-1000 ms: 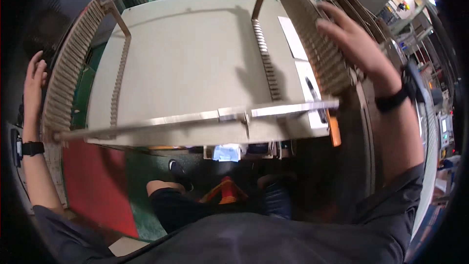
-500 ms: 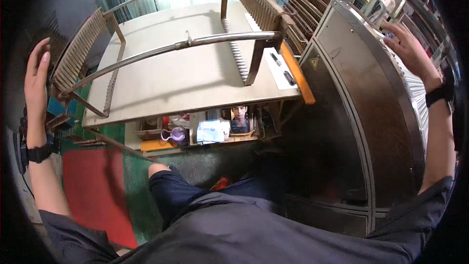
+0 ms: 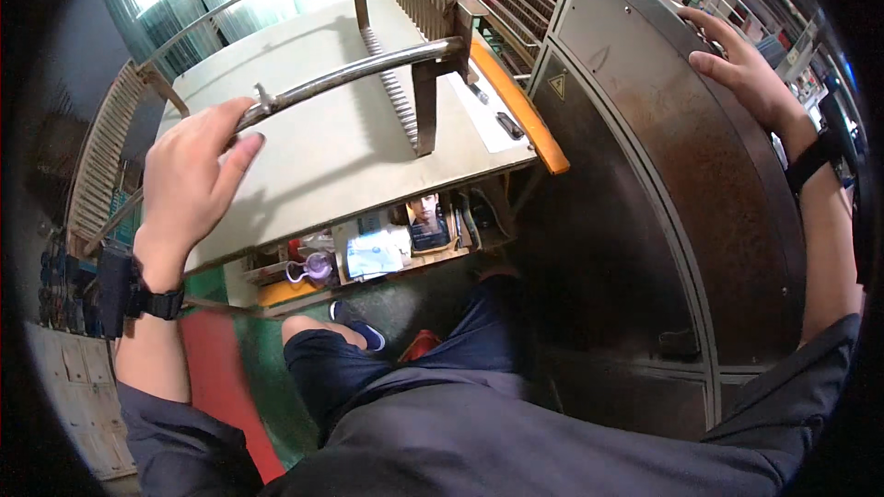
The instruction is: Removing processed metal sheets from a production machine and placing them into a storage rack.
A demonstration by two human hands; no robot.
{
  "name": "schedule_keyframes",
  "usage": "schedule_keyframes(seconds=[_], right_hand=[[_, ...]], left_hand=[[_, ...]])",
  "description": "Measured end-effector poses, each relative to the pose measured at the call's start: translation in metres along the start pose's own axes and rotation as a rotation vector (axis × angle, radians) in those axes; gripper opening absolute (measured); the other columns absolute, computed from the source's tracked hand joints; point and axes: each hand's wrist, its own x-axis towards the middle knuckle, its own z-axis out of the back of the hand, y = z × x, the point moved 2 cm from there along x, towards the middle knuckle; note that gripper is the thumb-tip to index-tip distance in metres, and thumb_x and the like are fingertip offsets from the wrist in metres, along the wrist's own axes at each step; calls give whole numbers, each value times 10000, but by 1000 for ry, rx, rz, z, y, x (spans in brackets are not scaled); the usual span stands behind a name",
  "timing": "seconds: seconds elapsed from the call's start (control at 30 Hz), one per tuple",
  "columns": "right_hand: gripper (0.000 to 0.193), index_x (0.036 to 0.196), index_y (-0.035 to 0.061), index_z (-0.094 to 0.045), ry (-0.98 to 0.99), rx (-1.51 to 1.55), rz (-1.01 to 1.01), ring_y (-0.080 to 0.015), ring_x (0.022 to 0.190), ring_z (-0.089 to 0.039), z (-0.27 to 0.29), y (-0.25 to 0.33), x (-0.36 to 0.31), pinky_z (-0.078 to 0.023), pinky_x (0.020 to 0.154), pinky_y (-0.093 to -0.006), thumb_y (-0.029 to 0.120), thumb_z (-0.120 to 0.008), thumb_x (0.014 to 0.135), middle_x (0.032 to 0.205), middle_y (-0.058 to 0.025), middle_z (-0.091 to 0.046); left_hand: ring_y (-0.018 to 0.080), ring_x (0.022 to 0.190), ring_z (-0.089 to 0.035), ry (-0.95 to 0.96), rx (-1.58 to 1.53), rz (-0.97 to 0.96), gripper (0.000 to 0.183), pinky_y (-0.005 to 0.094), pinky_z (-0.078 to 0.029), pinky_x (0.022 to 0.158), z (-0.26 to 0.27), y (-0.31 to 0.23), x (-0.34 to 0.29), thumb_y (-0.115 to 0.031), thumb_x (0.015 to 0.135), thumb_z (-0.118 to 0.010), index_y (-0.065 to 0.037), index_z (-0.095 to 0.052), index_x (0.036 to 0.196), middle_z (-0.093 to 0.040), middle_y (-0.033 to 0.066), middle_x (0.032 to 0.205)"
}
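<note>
The left hand (image 3: 189,170) has reached the rack bar (image 3: 368,70), loosely curled, grip unclear, perhaps steadying it. Upper right, the half-open right hand (image 3: 744,78) seems empty

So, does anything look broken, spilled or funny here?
I see no spill or break. The oddest thing is the big metal cabinet beside the right hand: brownish blotches mark its panel, like rust or grime, though I can't tell which. The shelf under the table also looks jumbled, things crowded together.
</note>
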Motion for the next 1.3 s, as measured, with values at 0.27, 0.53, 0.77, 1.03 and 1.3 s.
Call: schedule_keyframes(seconds=[0.27,0.53,0.77,1.03,1.3], right_hand=[[797,1516,159,-435,-23,49,4,-323,1447,-372,-2,-1,2,-291,1196,-477,586,-653,880,1538,-171,-434],[755,1511,132,-442,-42,57,11,-309,1438,-389,-2,7,0,-303,1187,-434,509,-662,895,1523,-171,-460],[791,1510,189,-449,-78,-44,-19,-320,1435,-394,-4,1,1,-319,1180,-450,612,-658,876,1535,-151,-455],[753,1501,161,-458,-56,-33,14,-329,1430,-399,-4,-2,5,-305,1189,-455,560,-649,891,1532,-159,-453],[792,1513,175,-437,-10,-5,-28,-345,1454,-340,0,4,4,-273,1200,-500,593,-646,874,1549,-136,-424]], left_hand=[[388,771,-611,-113,37,14,253,438,-473,687,-14,21,-4,-271,997,-562,-35,-649,1026,-605,171,807],[382,765,-608,-142,36,5,236,434,-473,690,-17,18,-4,-258,991,-569,-43,-657,1034,-612,165,810],[380,779,-613,-161,43,10,237,429,-475,698,-16,16,-4,-256,992,-570,-46,-663,1051,-621,166,823],[333,732,-621,-246,83,-26,204,408,-464,659,-19,15,-4,-266,964,-611,-72,-667,994,-633,117,783],[319,725,-622,-269,100,-43,193,408,-458,653,-22,15,-4,-263,960,-619,-79,-672,986,-631,101,776]])
